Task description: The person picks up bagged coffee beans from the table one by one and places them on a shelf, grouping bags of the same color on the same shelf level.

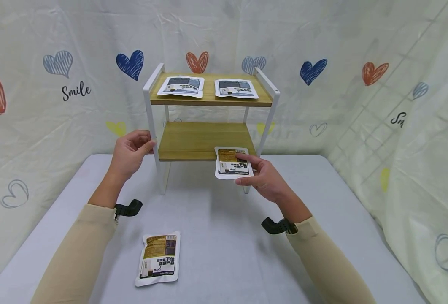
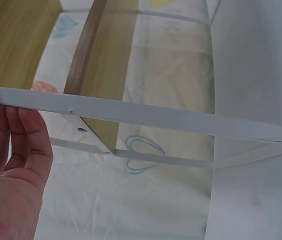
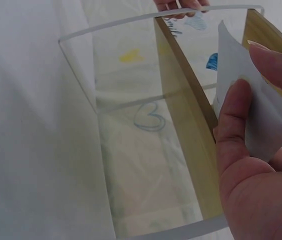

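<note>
A small two-tier rack (image 1: pixel 205 137) with wooden boards and a white frame stands on the table. My left hand (image 1: pixel 130 153) holds its left front post (image 2: pixel 156 114) between thumb and fingers, beside the lower board. My right hand (image 1: pixel 267 179) pinches a flat white pouch with a brown-and-black label (image 1: pixel 227 164) by its right side. That pouch is at the right part of the lower board's front edge; whether it touches the board I cannot tell. In the right wrist view, the pouch's plain white back (image 3: pixel 263 117) shows between thumb and fingers.
Two pouches with blue-grey labels, a left one (image 1: pixel 182 85) and a right one (image 1: pixel 236 88), lie side by side on the top board. Another brown-labelled pouch (image 1: pixel 159 258) lies on the white table (image 1: pixel 216 253) near its front. A heart-printed curtain (image 1: pixel 224 29) hangs behind.
</note>
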A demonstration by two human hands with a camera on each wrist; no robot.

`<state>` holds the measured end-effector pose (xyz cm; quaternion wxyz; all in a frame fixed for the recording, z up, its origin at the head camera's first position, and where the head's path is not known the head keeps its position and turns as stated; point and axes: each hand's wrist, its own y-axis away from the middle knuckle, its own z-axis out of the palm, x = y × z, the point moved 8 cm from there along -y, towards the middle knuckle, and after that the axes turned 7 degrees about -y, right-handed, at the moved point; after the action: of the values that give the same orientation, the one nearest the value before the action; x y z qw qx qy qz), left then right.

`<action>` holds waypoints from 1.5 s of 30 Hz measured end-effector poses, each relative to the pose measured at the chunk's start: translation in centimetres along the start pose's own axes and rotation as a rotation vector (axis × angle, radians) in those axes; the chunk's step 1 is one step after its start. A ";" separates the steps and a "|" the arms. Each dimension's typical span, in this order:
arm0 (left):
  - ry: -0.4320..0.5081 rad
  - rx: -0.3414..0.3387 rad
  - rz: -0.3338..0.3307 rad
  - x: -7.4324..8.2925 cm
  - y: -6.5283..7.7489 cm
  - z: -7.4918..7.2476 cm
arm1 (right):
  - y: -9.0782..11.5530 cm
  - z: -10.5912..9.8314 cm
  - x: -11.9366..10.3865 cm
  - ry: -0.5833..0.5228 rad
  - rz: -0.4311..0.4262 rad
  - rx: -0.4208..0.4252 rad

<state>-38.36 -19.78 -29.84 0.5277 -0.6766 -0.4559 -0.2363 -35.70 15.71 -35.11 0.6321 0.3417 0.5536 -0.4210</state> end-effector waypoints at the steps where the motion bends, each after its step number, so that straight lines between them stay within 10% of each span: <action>1: 0.001 0.000 -0.001 0.0 0.0 0.0 | 0.0 0.0 0.0 0.001 0.000 -0.002; 45: -0.025 0.002 0.005 -0.2 -0.1 0.0 | -1.1 -1.3 -0.4 0.079 -0.027 0.154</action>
<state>-38.57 -19.89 -29.97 0.5231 -0.6802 -0.4609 -0.2261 -37.25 16.44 -34.84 0.5760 0.3982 0.5484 -0.4571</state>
